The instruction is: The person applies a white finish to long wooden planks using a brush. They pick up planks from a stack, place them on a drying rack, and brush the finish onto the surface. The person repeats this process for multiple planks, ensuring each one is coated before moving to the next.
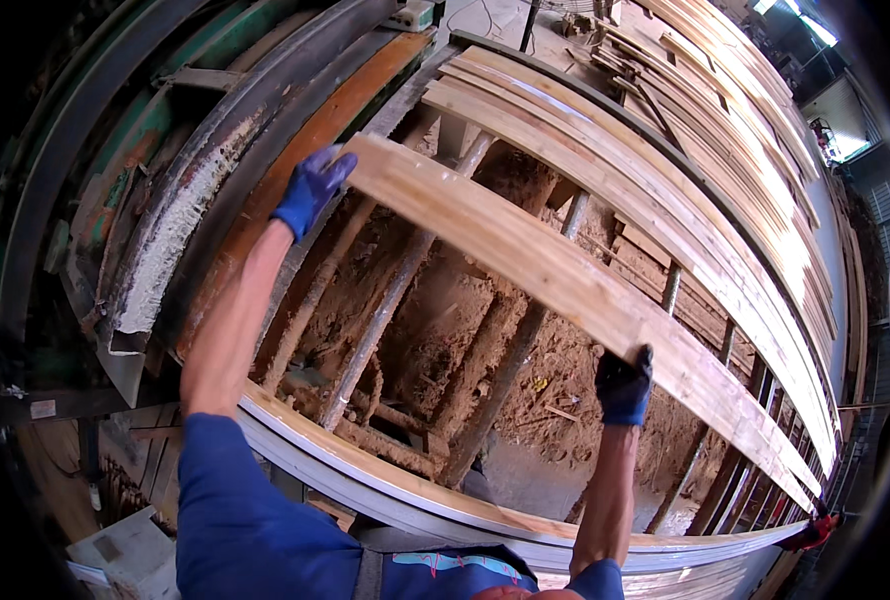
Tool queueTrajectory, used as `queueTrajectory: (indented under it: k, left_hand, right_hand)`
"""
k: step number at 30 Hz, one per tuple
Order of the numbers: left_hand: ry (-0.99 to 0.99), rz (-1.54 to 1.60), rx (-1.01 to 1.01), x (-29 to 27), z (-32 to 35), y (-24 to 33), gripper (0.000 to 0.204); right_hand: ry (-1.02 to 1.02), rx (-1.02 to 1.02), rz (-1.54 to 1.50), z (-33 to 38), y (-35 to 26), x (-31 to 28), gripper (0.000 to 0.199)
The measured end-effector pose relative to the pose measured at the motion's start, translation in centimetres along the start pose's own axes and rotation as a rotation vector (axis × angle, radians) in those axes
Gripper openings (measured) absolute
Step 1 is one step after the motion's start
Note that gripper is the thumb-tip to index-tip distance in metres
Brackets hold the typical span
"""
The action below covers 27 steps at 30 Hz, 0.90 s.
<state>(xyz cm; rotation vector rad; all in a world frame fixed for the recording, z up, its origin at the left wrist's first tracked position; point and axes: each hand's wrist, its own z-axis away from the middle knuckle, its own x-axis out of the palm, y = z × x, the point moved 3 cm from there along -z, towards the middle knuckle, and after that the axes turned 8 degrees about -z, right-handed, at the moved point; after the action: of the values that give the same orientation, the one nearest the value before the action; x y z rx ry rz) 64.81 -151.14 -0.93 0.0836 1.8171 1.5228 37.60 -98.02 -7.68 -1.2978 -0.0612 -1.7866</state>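
A long, pale wooden board point(505, 250) slants across the view from upper left to lower right. My left hand point(313, 188), in a blue glove, grips its upper-left end, the fingers wrapped over the corner. Further along the near edge, my right hand point(624, 388) in a dark and blue glove holds the same board, the thumb lying on its top face. Beneath the board run several metal rollers point(405, 290) of a rack. The board's far end lies close to the other boards at the lower right.
Several boards point(605, 150) lie side by side beyond mine, with larger lumber stacks point(725, 110) behind. Sawdust point(435, 330) heaps under the rollers. A rusty green machine point(215, 170) stands at left. A wood-topped rail point(365, 455) crosses before me. Another person's red sleeve point(817, 530) shows at far right.
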Motion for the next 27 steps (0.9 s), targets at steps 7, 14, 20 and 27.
queueTrajectory:
  k: [7,14,20,27]
  left_hand:
    - [-0.099,-0.302,0.027,-3.3,8.7,-4.6,0.063]
    - [-0.383,-0.771,-0.065,-8.9,18.5,-1.7,0.071]
    - [-0.097,-0.216,-0.077,-12.8,21.1,-5.3,0.047]
    - [-0.158,-0.385,-0.099,-17.4,26.2,-6.8,0.032]
  right_hand:
    - [0.172,0.248,0.127,6.5,2.9,-7.2,0.037]
    - [0.070,0.385,1.313,19.7,1.3,0.4,0.036]
    - [-0.428,-0.272,2.323,19.0,5.1,0.9,0.041]
    - [-0.700,-0.286,2.454,21.0,7.0,0.0,0.038]
